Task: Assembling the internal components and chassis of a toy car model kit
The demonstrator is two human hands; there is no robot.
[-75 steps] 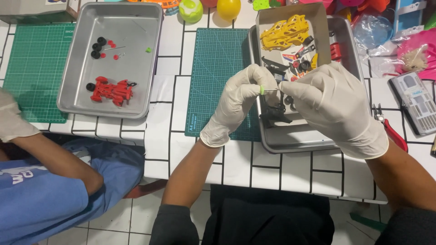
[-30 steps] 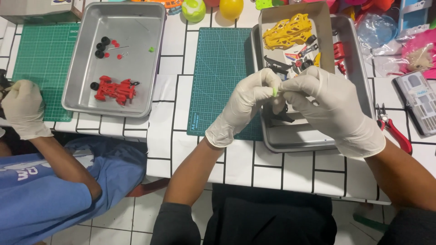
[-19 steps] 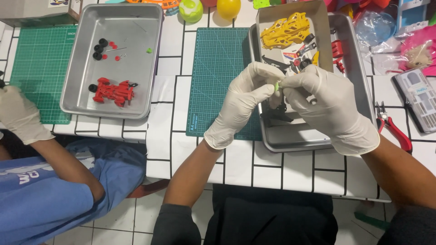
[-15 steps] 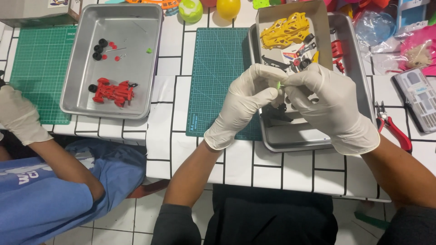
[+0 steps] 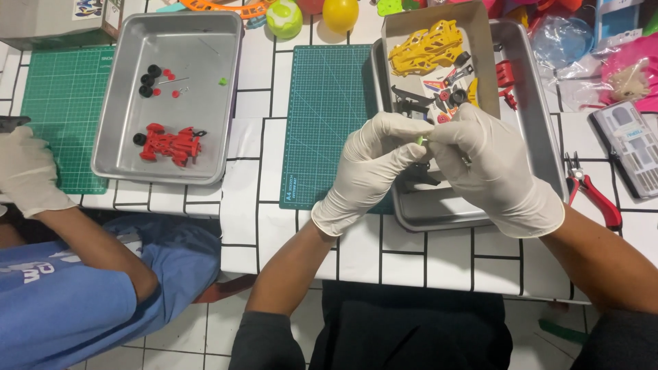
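Both my hands wear white gloves and meet over the right metal tray [image 5: 541, 147]. My left hand [image 5: 373, 168] and my right hand [image 5: 497, 171] pinch a tiny green part [image 5: 421, 140] between their fingertips. Under them in the tray lie black model car parts [image 5: 411, 103], a yellow car body [image 5: 426, 46] and red pieces [image 5: 504, 74]. A green cutting mat [image 5: 322, 109] lies just left of the tray.
A second metal tray [image 5: 123, 103] at left holds a red car chassis [image 5: 170, 144] and small black wheels [image 5: 148, 79]. Another person's gloved hand [image 5: 27, 171] rests on a green mat [image 5: 58, 103]. Red pliers [image 5: 595, 192] lie right of my tray, a grey box [image 5: 627, 154] beyond.
My hands stay together on the small green part with only slight finger shifts. The other person's gloved hand has moved a little at the left edge.
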